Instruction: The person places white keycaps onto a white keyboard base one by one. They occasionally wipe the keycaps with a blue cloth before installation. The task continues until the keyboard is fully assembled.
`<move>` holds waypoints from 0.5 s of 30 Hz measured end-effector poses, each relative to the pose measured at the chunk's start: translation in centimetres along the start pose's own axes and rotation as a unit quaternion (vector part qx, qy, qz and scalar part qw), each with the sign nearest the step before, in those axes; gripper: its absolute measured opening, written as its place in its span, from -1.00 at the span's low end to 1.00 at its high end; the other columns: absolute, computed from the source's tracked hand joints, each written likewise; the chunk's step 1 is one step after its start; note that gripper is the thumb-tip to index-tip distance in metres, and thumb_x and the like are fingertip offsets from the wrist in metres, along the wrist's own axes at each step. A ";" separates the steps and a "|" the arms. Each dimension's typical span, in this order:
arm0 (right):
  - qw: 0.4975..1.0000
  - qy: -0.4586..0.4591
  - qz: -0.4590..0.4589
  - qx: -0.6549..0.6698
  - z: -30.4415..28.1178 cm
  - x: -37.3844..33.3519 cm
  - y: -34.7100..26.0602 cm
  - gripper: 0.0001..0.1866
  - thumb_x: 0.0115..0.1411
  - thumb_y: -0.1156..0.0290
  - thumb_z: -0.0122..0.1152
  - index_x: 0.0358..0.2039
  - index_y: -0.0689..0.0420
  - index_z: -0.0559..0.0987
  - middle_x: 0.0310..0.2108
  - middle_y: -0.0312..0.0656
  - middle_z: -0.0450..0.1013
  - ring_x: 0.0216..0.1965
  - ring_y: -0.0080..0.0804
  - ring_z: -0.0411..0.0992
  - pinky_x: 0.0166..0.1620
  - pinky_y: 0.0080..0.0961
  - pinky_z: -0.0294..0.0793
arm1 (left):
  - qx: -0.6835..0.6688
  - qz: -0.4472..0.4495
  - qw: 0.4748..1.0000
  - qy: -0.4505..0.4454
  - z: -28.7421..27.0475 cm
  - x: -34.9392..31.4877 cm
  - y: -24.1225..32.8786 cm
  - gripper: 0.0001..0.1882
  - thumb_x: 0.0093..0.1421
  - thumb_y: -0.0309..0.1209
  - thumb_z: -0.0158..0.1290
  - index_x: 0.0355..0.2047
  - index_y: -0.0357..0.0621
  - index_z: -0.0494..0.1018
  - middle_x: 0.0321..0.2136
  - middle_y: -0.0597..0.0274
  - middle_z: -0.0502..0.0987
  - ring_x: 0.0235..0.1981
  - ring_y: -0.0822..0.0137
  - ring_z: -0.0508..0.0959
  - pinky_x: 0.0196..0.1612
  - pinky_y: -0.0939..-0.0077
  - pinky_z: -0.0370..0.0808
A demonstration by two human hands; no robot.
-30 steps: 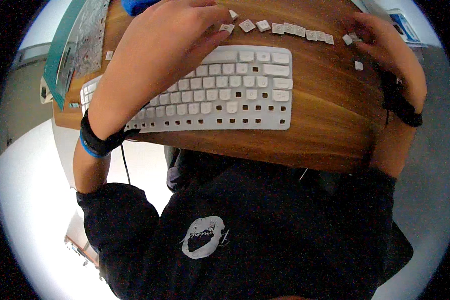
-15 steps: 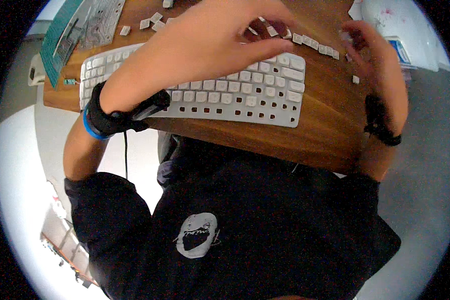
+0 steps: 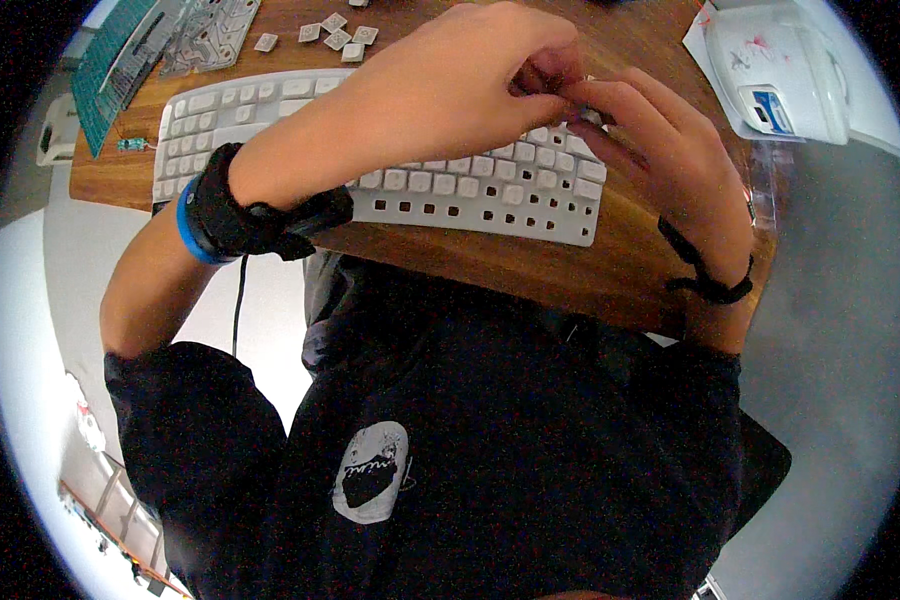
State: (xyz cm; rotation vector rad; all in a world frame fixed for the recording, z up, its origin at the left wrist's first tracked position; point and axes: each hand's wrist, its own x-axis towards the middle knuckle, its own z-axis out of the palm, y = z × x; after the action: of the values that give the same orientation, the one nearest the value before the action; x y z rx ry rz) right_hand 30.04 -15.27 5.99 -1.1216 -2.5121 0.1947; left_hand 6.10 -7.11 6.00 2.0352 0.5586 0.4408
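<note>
Both hands are up over the white keyboard [image 3: 470,185], fingertips meeting above its right half. The left hand [image 3: 450,90] is curled nearly closed, thumb and fingers pinched together; the right hand [image 3: 660,150] is curled in against it, fingertips pressed to something small and pale that is mostly hidden, so what it is cannot be told. The keyboard lies flat on a brown wooden worktop [image 3: 530,265], near its front edge, with many keys seated on the left and bare square sockets along the lower rows on the right. Behind it, loose white keycaps [image 3: 335,32] sit in a small cluster on the wood, well apart from the hands. At the far left, a green cutting mat [image 3: 110,70] with a grey sheet part [image 3: 210,35] resting beside it. Far right, a white device [image 3: 780,65] on a white sheet at the worktop's corner. A dark cable [image 3: 238,310] hangs down off the front edge. Around the worktop, a pale grey floor [image 3: 830,330]; the person's black shirt [image 3: 490,450] fills the lower view.
</note>
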 end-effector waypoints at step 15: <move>0.972 -0.050 0.151 0.171 0.3 -4.6 2.0 -0.68 0.21 0.52 0.45 -0.02 0.10 0.64 -0.12 -0.10 0.60 -0.08 -0.09 0.63 -0.02 -0.25 0.63 | 0.027 0.050 0.998 0.023 1.6 -2.4 -1.7 -0.79 0.34 -0.55 0.25 -0.03 -0.17 0.64 -0.17 0.15 0.72 -0.14 0.26 0.77 0.07 0.34 0.72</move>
State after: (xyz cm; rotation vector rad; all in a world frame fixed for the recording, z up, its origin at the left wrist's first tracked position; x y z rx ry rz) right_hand 34.13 -17.33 3.86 -1.3632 -2.2580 0.7519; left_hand 4.52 -8.80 3.57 2.1157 0.5029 0.5387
